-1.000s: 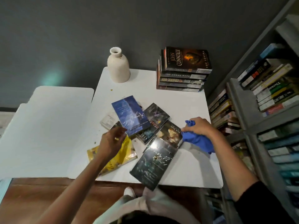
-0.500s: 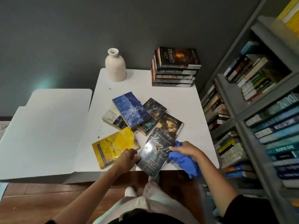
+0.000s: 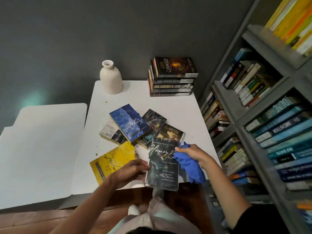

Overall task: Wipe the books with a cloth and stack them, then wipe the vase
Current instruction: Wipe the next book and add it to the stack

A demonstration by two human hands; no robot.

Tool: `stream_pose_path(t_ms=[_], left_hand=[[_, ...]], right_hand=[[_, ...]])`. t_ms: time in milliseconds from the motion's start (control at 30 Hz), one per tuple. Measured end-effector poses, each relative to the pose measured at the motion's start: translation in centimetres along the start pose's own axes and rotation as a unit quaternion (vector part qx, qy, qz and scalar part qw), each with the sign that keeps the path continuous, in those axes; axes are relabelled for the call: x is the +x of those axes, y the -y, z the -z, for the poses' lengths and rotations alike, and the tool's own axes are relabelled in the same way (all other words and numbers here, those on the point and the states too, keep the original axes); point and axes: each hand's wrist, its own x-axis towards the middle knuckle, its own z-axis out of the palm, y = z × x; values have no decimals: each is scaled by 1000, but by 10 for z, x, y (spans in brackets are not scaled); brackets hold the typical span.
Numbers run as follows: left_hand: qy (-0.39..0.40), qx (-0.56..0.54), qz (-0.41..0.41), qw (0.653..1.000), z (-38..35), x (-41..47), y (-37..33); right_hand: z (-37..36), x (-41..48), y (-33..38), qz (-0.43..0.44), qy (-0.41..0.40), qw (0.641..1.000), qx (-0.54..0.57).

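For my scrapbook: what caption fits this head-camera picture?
Left hand holds a dark book; right hand holds a blue cloth against it.

free: table [image 3: 135, 98] strip between vase [image 3: 111, 78] and stack [image 3: 172, 78] | blocked: loose books [image 3: 130, 125] mid-table | bookshelf [image 3: 224, 102] close right

blue cloth [image 3: 189, 164], cream vase [image 3: 111, 78]

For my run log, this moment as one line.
step: book wipe | left hand: holds Henry VI book | right hand: grips blue cloth at book edge | stack: back right | vase: untouched
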Motion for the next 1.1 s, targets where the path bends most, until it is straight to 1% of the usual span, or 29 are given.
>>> stream_pose_path(t_ms=[67, 100, 133, 233, 333, 400, 467, 533, 600, 667, 733, 800, 867, 933, 967, 1033, 1100], left_hand=[[59, -21, -14, 998, 3, -5, -21], [79, -16, -22, 996, 4, -5, -29], [82, -11, -34, 996, 5, -5, -37], [52, -20, -80, 995, 5, -5, -54], [19, 0, -106, 994, 1, -5, -62], [15, 16, -109, 994, -1, -3, -65], [25, 30, -105, 994, -4, 0, -65], [20, 26, -102, 994, -4, 2, -66], [9, -9, -104, 995, -4, 5, -65], [5, -36, -114, 993, -5, 8, -68], [-16, -83, -132, 988, -7, 13, -73], [-24, -126, -147, 981, -11, 20, -79], [-19, -145, -169, 975, -16, 26, -85], [-17, -152, -187, 970, -21, 29, -92], [-10, -156, -186, 970, -23, 31, -94], [-2, -165, -178, 970, -25, 30, -98], [16, -184, -158, 970, -21, 28, -103]], right_hand=[[2, -1, 19, 32, 7, 999, 5], [2, -1, 27, 43, 6, 999, 2], [3, -3, 36, 56, 3, 998, 0], [8, -11, 57, 88, 8, 994, 66], [20, -20, 63, 95, 2, 989, 114], [27, -22, 61, 110, -21, 980, 161], [35, -18, 56, 135, -78, 964, 214], [40, -17, 54, 157, -130, 949, 241], [44, -15, 51, 165, -164, 947, 222], [44, -15, 48, 160, -174, 954, 185], [42, -15, 44, 138, -141, 969, 150], [36, -18, 45, 100, -62, 986, 121], [26, -16, 46, 75, 9, 988, 138], [19, -11, 48, 68, 29, 982, 174], [19, -6, 49, 71, 24, 979, 188], [24, 1, 54, 87, 19, 974, 211], [34, 3, 60, 96, 36, 970, 222]])
